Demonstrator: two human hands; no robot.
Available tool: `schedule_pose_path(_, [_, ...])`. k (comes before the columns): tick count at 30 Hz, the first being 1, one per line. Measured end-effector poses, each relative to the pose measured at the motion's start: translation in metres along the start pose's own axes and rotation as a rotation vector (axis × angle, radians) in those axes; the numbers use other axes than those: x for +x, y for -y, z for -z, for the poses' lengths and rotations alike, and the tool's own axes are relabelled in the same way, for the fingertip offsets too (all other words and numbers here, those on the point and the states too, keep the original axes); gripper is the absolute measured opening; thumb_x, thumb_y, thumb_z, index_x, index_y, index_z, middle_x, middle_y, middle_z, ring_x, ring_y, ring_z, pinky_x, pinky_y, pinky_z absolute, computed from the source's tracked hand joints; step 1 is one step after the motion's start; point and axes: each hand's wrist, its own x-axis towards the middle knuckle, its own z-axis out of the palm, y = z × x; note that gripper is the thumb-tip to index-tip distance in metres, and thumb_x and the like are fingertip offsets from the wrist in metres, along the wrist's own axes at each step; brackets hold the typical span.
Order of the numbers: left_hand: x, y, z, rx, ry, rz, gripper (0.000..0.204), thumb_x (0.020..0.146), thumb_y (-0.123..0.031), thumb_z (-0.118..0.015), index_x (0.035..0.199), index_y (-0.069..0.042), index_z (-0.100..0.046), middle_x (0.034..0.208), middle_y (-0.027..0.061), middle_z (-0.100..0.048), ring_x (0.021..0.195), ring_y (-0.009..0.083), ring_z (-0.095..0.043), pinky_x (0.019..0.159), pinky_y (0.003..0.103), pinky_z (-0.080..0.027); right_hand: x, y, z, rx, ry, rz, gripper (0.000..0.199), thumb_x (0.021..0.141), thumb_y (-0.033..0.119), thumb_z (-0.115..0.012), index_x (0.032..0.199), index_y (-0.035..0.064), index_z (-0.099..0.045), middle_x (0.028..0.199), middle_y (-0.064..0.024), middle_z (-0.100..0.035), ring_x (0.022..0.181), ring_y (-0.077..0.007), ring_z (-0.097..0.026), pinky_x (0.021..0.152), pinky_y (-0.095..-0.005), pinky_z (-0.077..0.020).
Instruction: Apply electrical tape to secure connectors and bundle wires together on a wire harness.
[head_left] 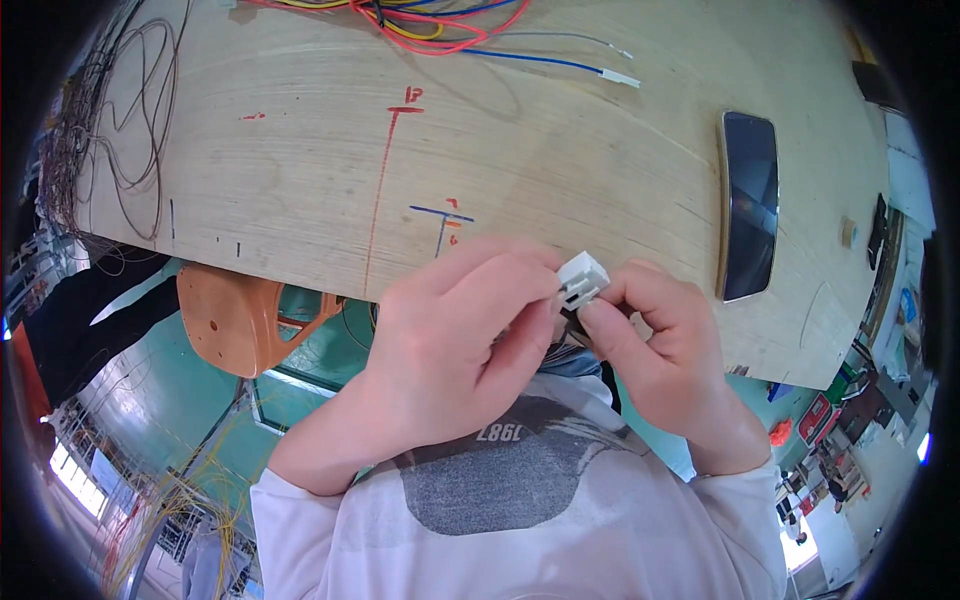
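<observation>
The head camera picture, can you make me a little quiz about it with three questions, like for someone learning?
1. True or false: the small white plastic connector is pinched between the left hand and the right hand.
2. What lies flat on the wooden board to the right of the hands?
A. a dark phone
B. a hammer
C. a cup
3. Fill in: the stool under the board's edge is ____ in colour.

Key: 1 true; 2 A; 3 orange.
</observation>
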Motion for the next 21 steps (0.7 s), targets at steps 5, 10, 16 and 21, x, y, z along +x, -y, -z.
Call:
schedule_pose_path(5, [-0.009,-0.005,-0.005,-0.681,-0.117,0.448,0.005,0.079,0.005,-0.051,0.084,0.003,-0.053,0.086,0.009,-0.056,0.076,0.0113,-0.056,0.063,0.023,-0.048,0.0,0.003,-0.002,-0.008,0.016,0.083,0.003,0.077,0.005,-0.057,0.075,0.0019,-0.057,0.062,-0.0068,-0.051,0.059,-0.0205,-0.044,0.055,-0.031,-0.0352])
schedule_pose_path(10, [-0.011,0.0,-0.003,-0.885,-0.142,0.495,0.003,0.081,0.004,-0.049,0.084,0.003,-0.051,0.089,0.0081,-0.056,0.079,0.0094,-0.054,0.067,0.022,-0.047,0.003,0.0,-0.004,-0.074,-0.012,0.175,0.004,0.076,0.004,-0.058,0.079,0.0023,-0.059,0.064,-0.0064,-0.054,0.061,-0.0223,-0.045,0.058,-0.0324,-0.0362])
schedule_pose_path(16, [-0.011,-0.002,0.008,-1.107,-0.093,0.672,0.005,0.08,0.001,-0.055,0.083,0.001,-0.051,0.083,0.0078,-0.057,0.072,0.0108,-0.057,0.066,0.024,-0.048,-0.003,0.004,-0.01,-0.22,-0.077,0.313,0.021,0.073,0.005,-0.061,0.094,0.0042,-0.059,0.071,-0.0064,-0.055,0.065,-0.0217,-0.048,0.06,-0.0318,-0.0376])
schedule_pose_path(21, [-0.016,0.0,0.008,-1.467,-0.018,0.895,0.01,0.081,-0.006,-0.058,0.086,-0.003,-0.05,0.078,0.0064,-0.058,0.068,0.013,-0.058,0.059,0.024,-0.05,0.008,0.0,-0.002,-0.217,0.039,0.567,0.041,0.073,0.007,-0.063,0.113,0.0058,-0.053,0.086,-0.0073,-0.053,0.075,-0.0216,-0.049,0.065,-0.0297,-0.0405])
